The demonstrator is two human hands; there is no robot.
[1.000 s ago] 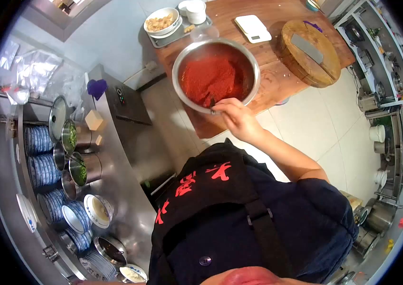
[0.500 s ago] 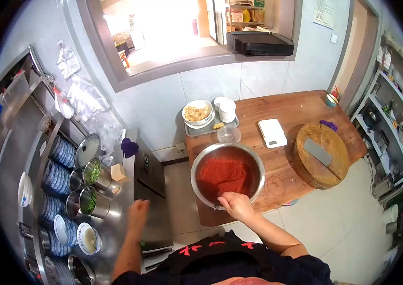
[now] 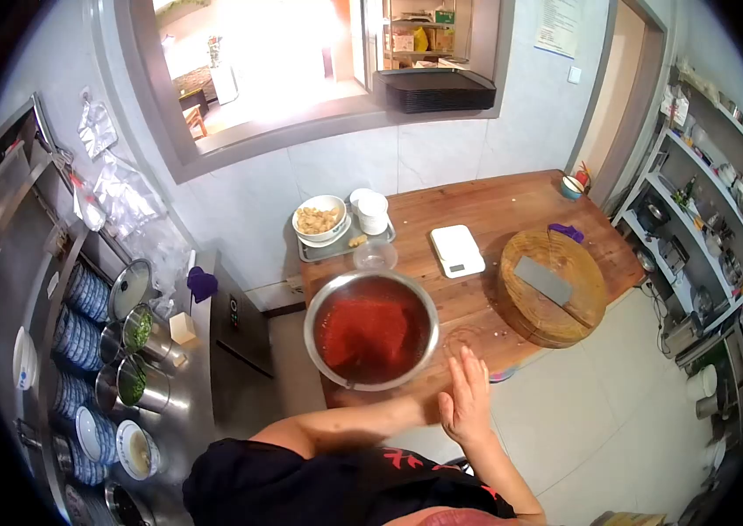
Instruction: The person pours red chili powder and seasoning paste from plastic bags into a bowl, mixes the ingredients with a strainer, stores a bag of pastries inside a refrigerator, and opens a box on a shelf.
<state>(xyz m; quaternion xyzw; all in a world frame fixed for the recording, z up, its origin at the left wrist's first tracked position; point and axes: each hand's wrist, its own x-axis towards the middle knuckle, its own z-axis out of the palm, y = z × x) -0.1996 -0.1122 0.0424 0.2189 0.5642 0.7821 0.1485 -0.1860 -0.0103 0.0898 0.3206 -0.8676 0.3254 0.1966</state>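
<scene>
A steel bowl [image 3: 430,337] of red, powdery or paste-like stuff [image 3: 367,331] stands at the near left of the wooden table. Just to its lower right, my right hand [image 3: 468,399] is raised with fingers stretched out and nothing in it. My left forearm crosses below the bowl, and my left hand [image 3: 431,408] reaches the palm side of my right hand; its fingers are blurred and hidden there. A small dark thing shows at the bowl's near rim, too small to make out.
The wooden table [image 3: 441,206] bears a white scale [image 3: 456,249], a round chopping block [image 3: 582,280] with a cleaver [image 3: 543,280], a clear container [image 3: 375,255] and a tray [image 3: 323,252] with bowls. On the left, a steel counter [image 3: 185,421] holds pots of chopped greens.
My right hand has left the bowl's near rim, moved right and opened. My left hand has come from over the left counter to my right hand. The view has shifted.
</scene>
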